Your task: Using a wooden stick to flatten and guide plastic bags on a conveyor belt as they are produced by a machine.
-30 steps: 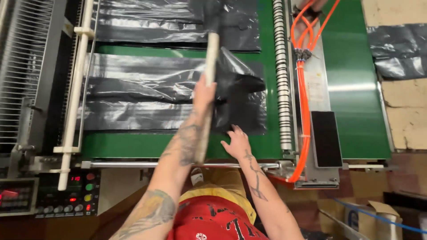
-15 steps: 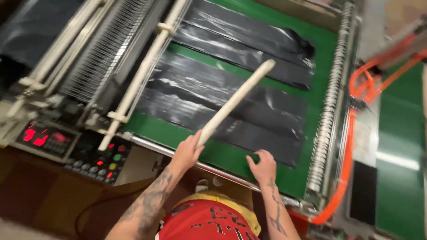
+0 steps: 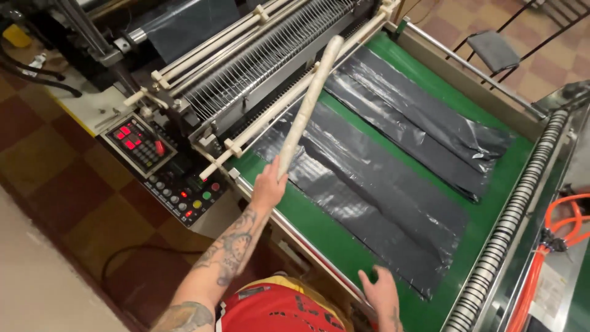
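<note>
My left hand (image 3: 268, 183) grips the near end of a long pale wooden stick (image 3: 309, 102), which slants up and away over the machine's comb of thin rods (image 3: 264, 61). Flat black plastic bags (image 3: 375, 184) lie in rows on the green conveyor belt (image 3: 491, 184). My right hand (image 3: 382, 291) rests with fingers spread at the near edge of the belt, just short of the closest black bag's corner, holding nothing.
A control panel (image 3: 165, 169) with red displays and coloured buttons sits at the machine's left corner. A ribbed roller (image 3: 513, 221) runs along the belt's right side, with orange hoses (image 3: 553, 246) beyond it. A metal chair (image 3: 495, 49) stands on the checked floor.
The view has swung left. The stick has risen from over the bags toward the comb of rods. My right hand has slid down to the belt's near edge.
</note>
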